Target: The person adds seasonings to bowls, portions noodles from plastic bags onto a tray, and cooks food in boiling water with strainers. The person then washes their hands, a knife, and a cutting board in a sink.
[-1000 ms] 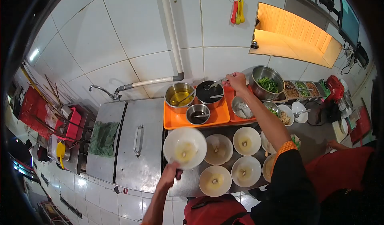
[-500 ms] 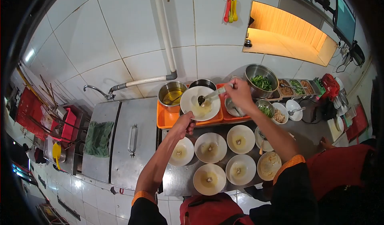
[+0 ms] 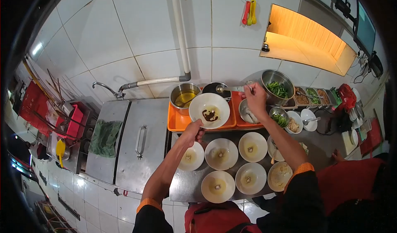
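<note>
My left hand is closed on the rim of a white bowl, raised over the front of an orange tray. Dark sauce lies in the bowl, beside a small pale lump in thin yellowish liquid. In my right hand is the handle of a small metal ladle. Its cup hangs above a pot of dark liquid, just behind the bowl. Left of that pot stands a metal pot of yellow oil with a utensil inside.
Several white bowls with yellowish liquid and pale lumps stand on the steel counter. A metal bowl of greens and small topping containers are at right. Another person's hand is near the right edge. A faucet stands left.
The ladle has moved from inside the held bowl, up and right, to above the dark pot. Dark sauce now shows in the bowl. The camera view has shifted slightly.
</note>
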`<state>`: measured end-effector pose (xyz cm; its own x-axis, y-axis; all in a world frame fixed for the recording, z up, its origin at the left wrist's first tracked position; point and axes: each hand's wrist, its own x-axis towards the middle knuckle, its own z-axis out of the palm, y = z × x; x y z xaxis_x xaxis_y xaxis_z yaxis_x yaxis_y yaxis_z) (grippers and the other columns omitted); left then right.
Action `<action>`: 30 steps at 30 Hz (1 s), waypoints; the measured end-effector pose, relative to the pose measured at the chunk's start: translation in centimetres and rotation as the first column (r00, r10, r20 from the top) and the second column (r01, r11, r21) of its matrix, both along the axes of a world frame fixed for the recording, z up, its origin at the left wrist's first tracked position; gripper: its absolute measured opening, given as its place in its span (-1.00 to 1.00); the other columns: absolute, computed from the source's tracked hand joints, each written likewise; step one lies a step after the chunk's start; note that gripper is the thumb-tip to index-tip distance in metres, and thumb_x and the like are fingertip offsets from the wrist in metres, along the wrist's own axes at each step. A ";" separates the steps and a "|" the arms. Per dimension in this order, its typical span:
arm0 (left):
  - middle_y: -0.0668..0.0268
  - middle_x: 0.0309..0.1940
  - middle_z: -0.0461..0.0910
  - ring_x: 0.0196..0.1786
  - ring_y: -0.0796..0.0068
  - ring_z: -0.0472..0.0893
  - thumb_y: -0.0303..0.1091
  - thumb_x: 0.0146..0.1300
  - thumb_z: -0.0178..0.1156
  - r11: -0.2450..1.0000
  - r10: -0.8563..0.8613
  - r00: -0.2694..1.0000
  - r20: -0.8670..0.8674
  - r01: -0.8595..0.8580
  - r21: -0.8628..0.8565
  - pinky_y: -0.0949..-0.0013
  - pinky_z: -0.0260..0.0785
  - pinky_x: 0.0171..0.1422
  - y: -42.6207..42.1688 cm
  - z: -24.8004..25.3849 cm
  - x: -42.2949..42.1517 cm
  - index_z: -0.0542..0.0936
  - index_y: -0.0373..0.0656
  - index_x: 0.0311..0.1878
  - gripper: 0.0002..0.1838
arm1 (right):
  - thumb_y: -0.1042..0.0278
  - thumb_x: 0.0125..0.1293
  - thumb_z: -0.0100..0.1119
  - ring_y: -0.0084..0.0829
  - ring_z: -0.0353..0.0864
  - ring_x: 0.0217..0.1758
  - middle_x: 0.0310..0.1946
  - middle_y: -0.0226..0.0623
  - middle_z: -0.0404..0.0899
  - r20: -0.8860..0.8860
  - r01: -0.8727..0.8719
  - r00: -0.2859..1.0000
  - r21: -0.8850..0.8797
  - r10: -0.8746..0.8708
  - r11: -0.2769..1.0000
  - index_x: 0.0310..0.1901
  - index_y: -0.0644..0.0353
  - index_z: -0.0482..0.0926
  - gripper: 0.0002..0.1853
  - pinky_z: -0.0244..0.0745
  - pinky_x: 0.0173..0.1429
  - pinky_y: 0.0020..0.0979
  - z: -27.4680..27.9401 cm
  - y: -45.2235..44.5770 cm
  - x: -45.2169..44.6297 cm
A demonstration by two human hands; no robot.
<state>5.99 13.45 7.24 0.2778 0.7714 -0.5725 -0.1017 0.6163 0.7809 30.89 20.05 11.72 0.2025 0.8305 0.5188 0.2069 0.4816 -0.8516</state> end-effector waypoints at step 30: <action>0.44 -0.79 0.19 -0.76 0.60 0.13 -0.14 0.18 -0.10 0.998 -0.017 0.999 -0.040 0.019 0.062 0.42 0.02 -0.66 -7.5 -2.8 -3.6 0.43 -0.23 -0.49 -0.66 | 0.43 0.22 0.11 -0.50 0.62 -0.44 -0.47 -0.26 0.57 -0.071 -0.078 0.996 -0.431 0.053 0.899 -0.36 0.30 0.44 -0.89 0.50 -0.39 -0.55 3.0 -3.2 -0.8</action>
<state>2.44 5.95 4.41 0.2700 0.8008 -0.5346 -0.0591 0.5680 0.8209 30.08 16.89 14.72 0.1578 0.9829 0.0949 0.1338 0.0739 -0.9882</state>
